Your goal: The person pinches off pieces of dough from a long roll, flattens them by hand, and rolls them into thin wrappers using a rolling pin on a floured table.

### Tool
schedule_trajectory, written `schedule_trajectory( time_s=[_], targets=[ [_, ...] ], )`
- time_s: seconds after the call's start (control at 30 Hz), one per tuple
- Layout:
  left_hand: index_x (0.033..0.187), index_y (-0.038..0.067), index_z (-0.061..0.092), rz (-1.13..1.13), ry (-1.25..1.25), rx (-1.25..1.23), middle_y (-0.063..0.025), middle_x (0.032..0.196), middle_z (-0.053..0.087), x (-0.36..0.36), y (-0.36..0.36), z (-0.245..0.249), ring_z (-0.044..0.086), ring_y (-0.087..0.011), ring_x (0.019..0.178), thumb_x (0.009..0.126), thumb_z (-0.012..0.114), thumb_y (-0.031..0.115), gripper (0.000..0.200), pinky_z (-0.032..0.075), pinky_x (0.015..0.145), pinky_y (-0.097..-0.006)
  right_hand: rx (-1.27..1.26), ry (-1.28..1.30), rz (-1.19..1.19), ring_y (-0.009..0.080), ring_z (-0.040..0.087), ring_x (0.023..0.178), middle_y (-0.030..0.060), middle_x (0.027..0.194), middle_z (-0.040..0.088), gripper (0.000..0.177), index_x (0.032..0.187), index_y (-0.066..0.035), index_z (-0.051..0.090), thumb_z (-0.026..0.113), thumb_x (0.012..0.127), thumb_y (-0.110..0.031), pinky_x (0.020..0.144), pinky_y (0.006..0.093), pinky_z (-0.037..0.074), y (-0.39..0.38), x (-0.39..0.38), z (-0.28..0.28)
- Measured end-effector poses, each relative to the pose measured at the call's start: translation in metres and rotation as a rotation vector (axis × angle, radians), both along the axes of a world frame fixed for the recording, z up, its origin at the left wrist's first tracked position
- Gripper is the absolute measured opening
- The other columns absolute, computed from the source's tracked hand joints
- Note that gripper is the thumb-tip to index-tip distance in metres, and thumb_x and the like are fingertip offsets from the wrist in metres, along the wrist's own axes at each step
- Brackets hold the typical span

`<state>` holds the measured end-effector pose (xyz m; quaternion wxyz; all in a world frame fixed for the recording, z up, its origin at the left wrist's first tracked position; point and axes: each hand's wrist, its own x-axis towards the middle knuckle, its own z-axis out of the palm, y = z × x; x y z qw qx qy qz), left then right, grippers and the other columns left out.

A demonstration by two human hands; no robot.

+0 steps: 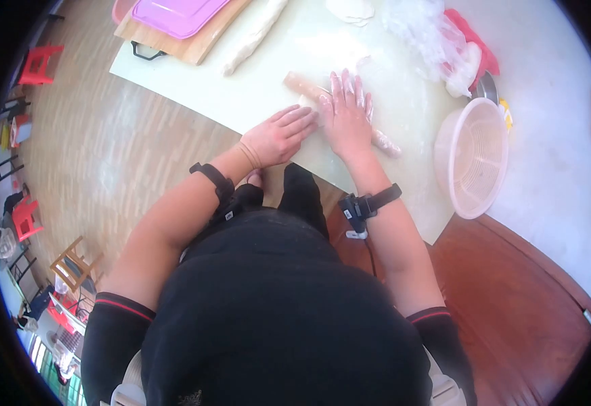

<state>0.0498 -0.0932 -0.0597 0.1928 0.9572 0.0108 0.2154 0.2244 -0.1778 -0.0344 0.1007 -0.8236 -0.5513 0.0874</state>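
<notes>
My right hand [346, 118] lies flat with spread, floury fingers across a tan rod [302, 84] that looks like a rolling pin. The rod's floury far end [386, 143] pokes out on the right of the palm. Close beside it, my left hand [283, 137] has its fingers stretched out near the table's front edge, with the tips by my right thumb; what lies under those tips is hidden. A long strip of dough [255, 37] rests farther back on the pale work surface [403, 183], and a dough lump [349, 9] sits at the top.
A pink plastic basket [471, 159] stands at the right, with a metal bowl [486, 88] behind it. Clear plastic bags [420, 34] and a red bag [478, 47] lie at the back right. A wooden board [204, 47] carries a purple lid [180, 15]. Red stools [38, 64] stand on the floor.
</notes>
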Motion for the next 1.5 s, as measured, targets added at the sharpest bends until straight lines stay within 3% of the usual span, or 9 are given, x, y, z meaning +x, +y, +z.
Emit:
schedule_trajectory(
  time_s=[0.13,0.33,0.6,0.73,0.8,0.9,1.2,1.47,1.5],
  targets=[
    [0.125,-0.003,0.054,-0.002,0.011,-0.012,-0.0152,0.134,0.052,-0.001,0.002,0.003,0.049,-0.0325,0.127,0.071,0.062,0.005,0.055,0.04,0.108,-0.0447,0.101,-0.026,-0.045,0.0346,0.018,0.146,0.0162,0.157,0.024,0.058,0.15,-0.014,0.03,0.039,0.1,-0.041,0.117,0.0519,0.013,0.016,0.021,-0.006],
    [0.124,-0.003,0.055,0.001,0.005,-0.031,-0.0157,0.134,0.052,-0.001,0.001,0.002,0.049,-0.0327,0.126,0.071,0.062,0.003,0.054,0.041,0.107,-0.0445,0.229,0.159,-0.014,0.0342,0.025,0.143,0.0174,0.153,0.03,0.049,0.134,-0.004,0.05,0.05,0.096,-0.036,0.117,0.0494,0.018,0.002,0.022,0.011],
    [0.123,0.0,0.056,0.045,0.005,-0.04,-0.0149,0.133,0.053,0.001,-0.001,0.003,0.051,-0.0327,0.123,0.072,0.06,0.001,0.051,0.043,0.105,-0.0432,0.249,-0.015,0.076,0.0297,0.033,0.138,0.0153,0.148,0.036,0.035,0.116,0.0,0.057,0.064,0.086,-0.016,0.116,0.0482,0.022,-0.004,0.016,0.004],
    [0.123,0.001,0.056,0.041,0.002,-0.093,-0.0145,0.134,0.053,0.003,0.001,0.003,0.051,-0.033,0.123,0.075,0.06,0.0,0.048,0.043,0.105,-0.0434,0.337,-0.054,-0.085,0.0308,0.04,0.133,0.0154,0.145,0.039,0.034,0.116,0.001,0.056,0.064,0.087,-0.016,0.111,0.0455,0.031,-0.016,0.025,0.03],
    [0.121,0.002,0.057,0.091,-0.062,-0.096,-0.0144,0.134,0.053,0.006,0.006,0.01,0.05,-0.0333,0.124,0.078,0.059,0.0,0.043,0.042,0.106,-0.0438,0.294,0.192,-0.311,0.0344,0.047,0.125,0.0162,0.139,0.043,0.035,0.117,0.001,0.055,0.063,0.088,-0.015,0.103,0.0432,0.041,-0.028,0.03,0.047],
    [0.118,0.003,0.059,0.088,-0.007,-0.017,-0.0147,0.133,0.053,0.013,0.021,0.019,0.05,-0.0338,0.123,0.081,0.059,0.003,0.037,0.042,0.104,-0.0437,0.245,0.058,-0.337,0.0373,0.053,0.116,0.0161,0.135,0.046,0.036,0.119,0.001,0.053,0.061,0.091,-0.02,0.093,0.0424,0.048,-0.054,0.049,0.033],
    [0.111,0.007,0.062,0.199,0.16,-0.006,-0.0141,0.116,0.054,0.005,0.015,0.023,0.053,-0.0303,0.11,0.077,0.061,0.009,0.034,0.044,0.093,-0.0406,0.195,-0.058,-0.188,0.0321,0.053,0.103,0.0153,0.109,0.053,0.046,0.129,-0.004,0.055,0.065,0.086,-0.015,0.09,0.0413,0.046,-0.068,0.025,-0.009],
    [0.107,0.005,0.061,0.248,0.064,0.005,-0.015,0.118,0.054,0.015,0.02,0.014,0.051,-0.0336,0.11,0.082,0.065,0.013,0.027,0.044,0.094,-0.0431,0.26,-0.038,-0.315,0.0303,0.054,0.102,0.0116,0.107,0.054,0.043,0.128,-0.009,0.057,0.065,0.086,-0.016,0.088,0.041,0.046,-0.05,0.037,-0.005],
    [0.106,0.004,0.061,0.322,0.089,-0.121,-0.0151,0.118,0.054,0.02,0.02,0.019,0.051,-0.034,0.11,0.081,0.067,0.012,0.028,0.044,0.095,-0.0429,0.221,-0.055,-0.301,0.031,0.054,0.102,0.0119,0.107,0.054,0.043,0.128,-0.01,0.057,0.066,0.086,-0.016,0.088,0.0402,0.047,-0.046,0.037,-0.005]
  ],
)
